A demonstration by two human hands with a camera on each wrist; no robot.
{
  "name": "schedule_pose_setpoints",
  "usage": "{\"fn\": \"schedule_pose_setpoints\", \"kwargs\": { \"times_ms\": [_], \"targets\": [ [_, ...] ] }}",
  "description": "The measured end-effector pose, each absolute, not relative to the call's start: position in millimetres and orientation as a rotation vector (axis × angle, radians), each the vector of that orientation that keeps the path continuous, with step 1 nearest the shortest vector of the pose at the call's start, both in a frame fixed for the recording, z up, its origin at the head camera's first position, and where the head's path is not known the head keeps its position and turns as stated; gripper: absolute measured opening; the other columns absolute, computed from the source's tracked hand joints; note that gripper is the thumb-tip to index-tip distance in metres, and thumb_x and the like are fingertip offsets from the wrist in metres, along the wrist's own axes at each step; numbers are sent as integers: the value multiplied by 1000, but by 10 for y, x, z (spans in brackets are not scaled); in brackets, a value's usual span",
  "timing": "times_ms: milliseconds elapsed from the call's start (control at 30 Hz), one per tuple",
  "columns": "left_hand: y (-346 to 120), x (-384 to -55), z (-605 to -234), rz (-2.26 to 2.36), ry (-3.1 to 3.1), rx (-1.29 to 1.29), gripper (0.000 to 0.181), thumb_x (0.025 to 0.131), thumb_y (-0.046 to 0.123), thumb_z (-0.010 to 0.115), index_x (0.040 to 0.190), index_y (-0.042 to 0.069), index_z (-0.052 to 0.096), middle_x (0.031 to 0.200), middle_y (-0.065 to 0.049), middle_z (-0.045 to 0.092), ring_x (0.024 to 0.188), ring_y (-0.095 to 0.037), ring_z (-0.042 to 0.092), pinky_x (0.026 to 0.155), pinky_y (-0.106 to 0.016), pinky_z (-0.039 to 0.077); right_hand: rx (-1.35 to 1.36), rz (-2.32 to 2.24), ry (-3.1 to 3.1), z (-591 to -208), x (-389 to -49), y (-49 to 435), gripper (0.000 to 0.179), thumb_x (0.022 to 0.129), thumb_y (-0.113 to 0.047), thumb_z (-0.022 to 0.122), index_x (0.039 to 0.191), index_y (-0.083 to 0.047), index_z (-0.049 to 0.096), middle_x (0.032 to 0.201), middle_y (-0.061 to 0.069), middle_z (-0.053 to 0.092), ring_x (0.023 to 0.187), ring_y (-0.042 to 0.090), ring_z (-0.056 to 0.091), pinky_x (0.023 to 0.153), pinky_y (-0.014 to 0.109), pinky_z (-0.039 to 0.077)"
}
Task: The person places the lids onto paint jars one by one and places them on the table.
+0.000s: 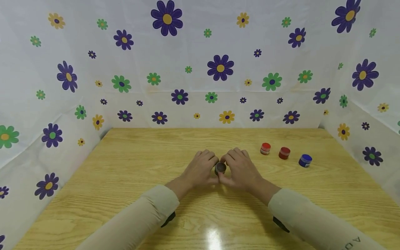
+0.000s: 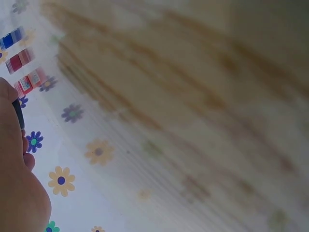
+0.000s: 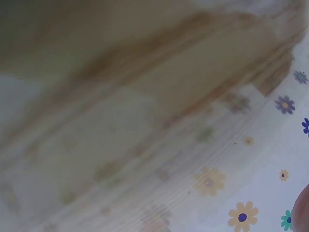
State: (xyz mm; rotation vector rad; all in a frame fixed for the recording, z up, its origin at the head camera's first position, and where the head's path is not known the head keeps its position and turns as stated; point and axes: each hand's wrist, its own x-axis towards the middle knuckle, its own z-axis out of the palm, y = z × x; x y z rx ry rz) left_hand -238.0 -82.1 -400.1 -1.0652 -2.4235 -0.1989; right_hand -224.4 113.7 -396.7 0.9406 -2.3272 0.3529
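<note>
Near the middle of the table, both hands close around a small dark jar [image 1: 220, 168] with a dull grey-brown round top facing up. My left hand [image 1: 202, 169] grips it from the left with curled fingers. From the other side my right hand [image 1: 241, 169] holds it, its thumb lying across the front of the jar. The fingers cover much of the jar's sides. A dark edge of the jar [image 2: 18, 112] shows beside the left hand in the left wrist view. Only a sliver of the right hand [image 3: 301, 212] enters the right wrist view.
To the right on the wooden table [image 1: 131, 156] stand three small jars: a bright red jar [image 1: 265, 148], a dark red jar [image 1: 284, 153] and a blue jar [image 1: 305, 160]. A white flower-patterned cloth [image 1: 193, 45] hangs around the back and sides.
</note>
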Motion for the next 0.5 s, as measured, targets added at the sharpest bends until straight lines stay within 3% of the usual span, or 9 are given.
{"fn": "schedule_pose_setpoints", "kwargs": {
  "times_ms": [500],
  "targets": [
    [-806,-2377,-3994,-184,-2431,-1092,39,77,43,81,97,13,68,96,2,62,89,-16,52,79,-32,41,841,290,-2418,-3950,-2228,1132,34,82,-45,69,82,-12,61,80,-3,55,79,18,46,74,34,33]
  ]
}}
